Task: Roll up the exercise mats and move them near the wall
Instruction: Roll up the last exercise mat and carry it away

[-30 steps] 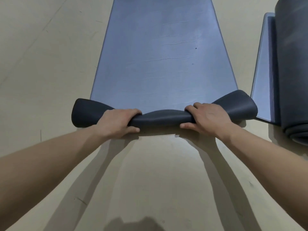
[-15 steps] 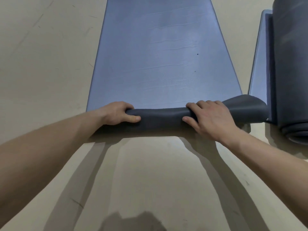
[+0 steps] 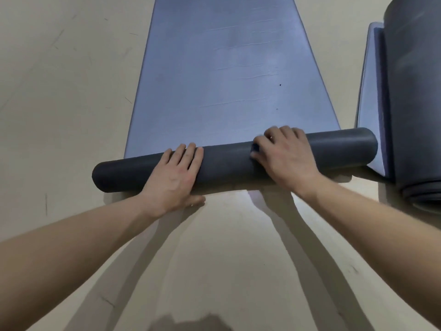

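Note:
A blue exercise mat [image 3: 222, 75] lies flat on the floor and runs away from me. Its near end is wound into a thin dark grey roll [image 3: 226, 163] lying crosswise. My left hand [image 3: 176, 173] presses flat on the left half of the roll, fingers stretched forward, thumb down on the floor side. My right hand [image 3: 284, 156] sits on the right half with its fingers curled over the top of the roll. At the right edge lies a second mat [image 3: 415, 103], mostly rolled into a thick dark roll over its flat blue remainder.
The floor [image 3: 59, 91] is pale beige with faint scuff marks, open on the left and in front of me. The right end of the thin roll nearly touches the second mat's flat blue edge [image 3: 372, 91].
The loose, pinched fold has become a tight, even roll and has travelled forward along the mat. My left hand went from gripping to pressing flat. The view shifted closer.

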Demonstrator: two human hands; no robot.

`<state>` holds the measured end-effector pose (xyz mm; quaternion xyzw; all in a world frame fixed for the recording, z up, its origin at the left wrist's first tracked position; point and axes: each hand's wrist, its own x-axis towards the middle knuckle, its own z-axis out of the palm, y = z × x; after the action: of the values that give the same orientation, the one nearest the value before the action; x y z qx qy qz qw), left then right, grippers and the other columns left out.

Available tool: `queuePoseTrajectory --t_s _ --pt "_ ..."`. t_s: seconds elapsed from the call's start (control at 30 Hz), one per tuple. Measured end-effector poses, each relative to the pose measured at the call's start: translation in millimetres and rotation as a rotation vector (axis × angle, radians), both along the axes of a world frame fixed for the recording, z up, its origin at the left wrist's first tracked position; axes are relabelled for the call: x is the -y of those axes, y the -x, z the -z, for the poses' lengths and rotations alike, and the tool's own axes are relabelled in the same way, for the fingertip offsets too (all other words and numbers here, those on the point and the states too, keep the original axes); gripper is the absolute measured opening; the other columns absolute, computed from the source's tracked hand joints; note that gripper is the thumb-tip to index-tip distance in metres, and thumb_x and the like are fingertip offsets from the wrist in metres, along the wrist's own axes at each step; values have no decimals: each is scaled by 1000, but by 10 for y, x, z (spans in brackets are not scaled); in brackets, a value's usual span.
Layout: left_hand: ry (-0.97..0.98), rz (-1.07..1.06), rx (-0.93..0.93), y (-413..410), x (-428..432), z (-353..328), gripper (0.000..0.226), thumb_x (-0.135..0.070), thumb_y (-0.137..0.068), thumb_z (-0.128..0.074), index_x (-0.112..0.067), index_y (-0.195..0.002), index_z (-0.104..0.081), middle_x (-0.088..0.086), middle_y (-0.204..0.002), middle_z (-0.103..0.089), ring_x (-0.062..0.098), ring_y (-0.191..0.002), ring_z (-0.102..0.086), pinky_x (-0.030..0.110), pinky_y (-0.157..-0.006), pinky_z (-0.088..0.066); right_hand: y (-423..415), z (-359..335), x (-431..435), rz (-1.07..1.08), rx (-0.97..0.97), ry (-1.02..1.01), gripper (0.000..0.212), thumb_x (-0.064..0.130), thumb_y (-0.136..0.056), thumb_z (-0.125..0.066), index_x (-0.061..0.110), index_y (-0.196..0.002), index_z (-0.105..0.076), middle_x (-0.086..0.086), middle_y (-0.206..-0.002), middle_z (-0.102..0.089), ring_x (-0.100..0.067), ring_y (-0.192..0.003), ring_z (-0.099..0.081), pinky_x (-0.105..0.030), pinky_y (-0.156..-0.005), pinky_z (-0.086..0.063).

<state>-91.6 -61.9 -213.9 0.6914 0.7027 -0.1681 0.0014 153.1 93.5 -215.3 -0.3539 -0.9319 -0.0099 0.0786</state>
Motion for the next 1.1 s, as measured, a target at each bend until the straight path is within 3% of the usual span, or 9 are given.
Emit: queuePoseTrajectory --t_s 0.1,0.17,0.3,0.47,0.6,0.7,0.8,0.97,1.1 --pt "61 14 0 26 -91 10 126 -79 -81 -60 -8 -161 7 15 -170 -5 34 -157 -9 49 -127 -7 -214 178 238 -40 135 -12 92 66 -85 -65 11 -154 -38 -20 -155 -41 -41 -144 -38 -60 -120 -23" --pt "65 20 24 89 -209 4 128 -77 -77 -67 -10 -161 2 13 -169 -12 32 -156 -13 49 -127 -10 -243 168 111 -71 208 -14 102 54 -80 -74 12 -159 -25 -20 -161 -33 -40 -150 -29 -59 -123 -15" --pt "46 -61 82 159 -430 -79 115 -67 -66 -81 -25 -154 -20 1 -154 -43 32 -134 -44 53 -116 -31 67 51 -203 -44 304 -21 98 33 -71 -83 17 -151 -28 -14 -145 -46 -37 -135 -43 -55 -119 -28" --pt "118 -123 188 247 -529 -279 93 -48 -64 -83 -37 -143 -35 -5 -126 -61 22 -99 -59 39 -81 -46 233 -232 -295 -90 384 138 96 51 -68 -85 27 -145 -34 -6 -133 -54 -29 -117 -58 -48 -108 -43" --pt "427 -171 303 278 -264 -337 96 -55 -61 -85 -47 -142 -34 -13 -118 -63 16 -98 -60 35 -81 -50 80 -353 -3 -157 441 354 95 59 -62 -83 33 -143 -40 1 -124 -58 -24 -106 -61 -42 -97 -50" --pt "500 -190 367 284 -205 -327 97 -56 -60 -87 -50 -143 -36 -16 -121 -63 14 -103 -59 32 -81 -46 -130 -100 394 -120 343 146 95 53 -64 -77 26 -146 -36 -2 -132 -57 -29 -116 -57 -50 -107 -39" --pt "423 -121 338 266 -204 -337 99 -66 -59 -83 -45 -145 -37 -16 -132 -56 14 -113 -55 35 -90 -48 -153 -30 403 -115 362 143 94 58 -64 -75 28 -143 -35 -1 -133 -56 -29 -115 -58 -49 -102 -40" --pt "-108 -15 80 7 132 21 111 -61 -63 -80 -25 -152 -26 5 -140 -50 31 -117 -56 46 -100 -43 151 -336 -95 -135 429 528 102 71 -53 -82 42 -141 -38 9 -121 -60 -21 -103 -60 -40 -88 -51" --pt "-27 -3 213 136 -63 -71 103 -61 -64 -76 -35 -150 -25 -1 -130 -54 26 -103 -58 44 -94 -47 188 -318 -129 -101 415 457 112 72 -55 -81 36 -150 -32 4 -135 -55 -25 -117 -56 -46 -99 -48"
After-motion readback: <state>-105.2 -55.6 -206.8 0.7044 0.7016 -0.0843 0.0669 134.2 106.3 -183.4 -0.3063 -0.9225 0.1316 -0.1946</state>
